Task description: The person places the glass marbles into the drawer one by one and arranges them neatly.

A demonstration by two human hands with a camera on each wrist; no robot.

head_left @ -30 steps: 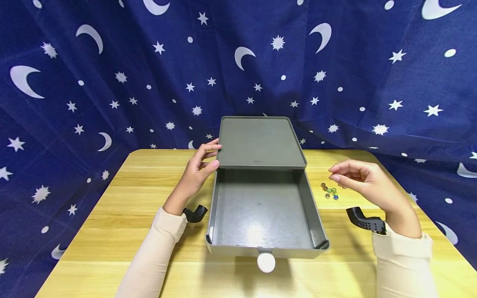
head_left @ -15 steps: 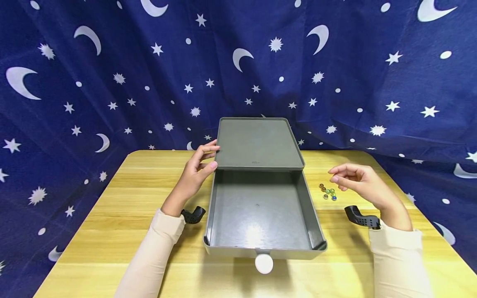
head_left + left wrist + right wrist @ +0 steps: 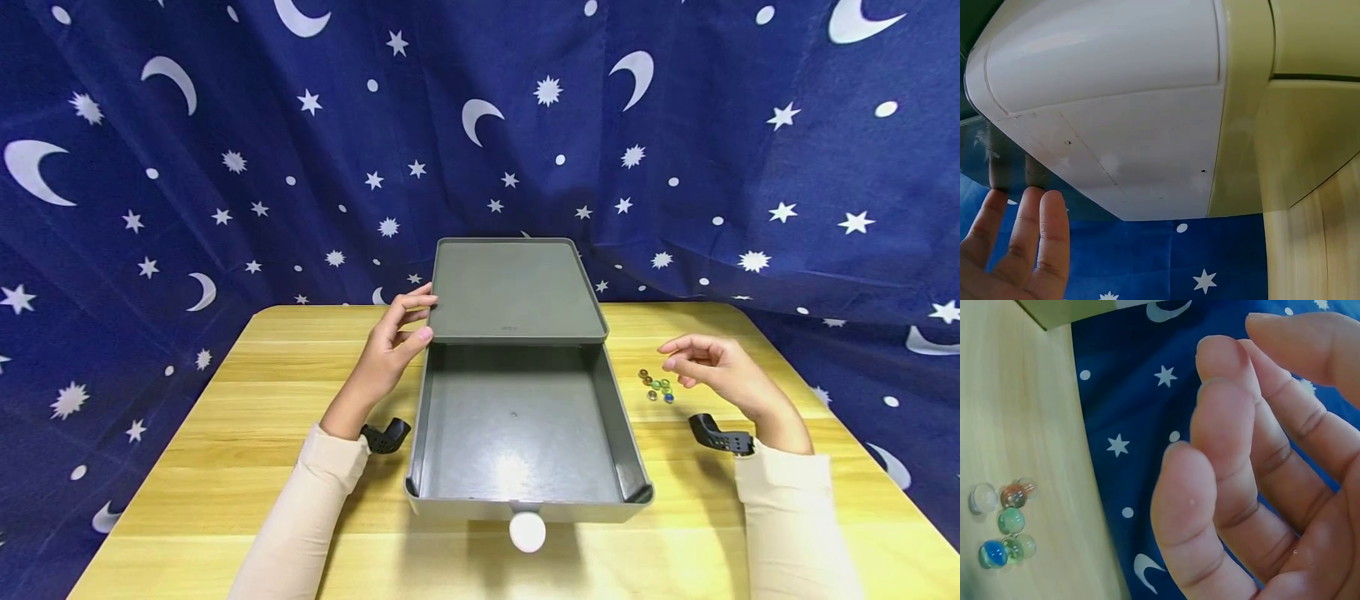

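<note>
Our left hand, fingers wide, touching the grey drawer box, our right hand, fingers bent, a narrow gap to the thumb, near glass marbles on the table.

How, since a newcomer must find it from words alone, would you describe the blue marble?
On the wooden table stands a grey box with its drawer pulled open. To the drawer's right, near the right hand, lies a small cluster of marbles. The blue marble is the only blue one; its neighbours look green, brown or clear.
</note>
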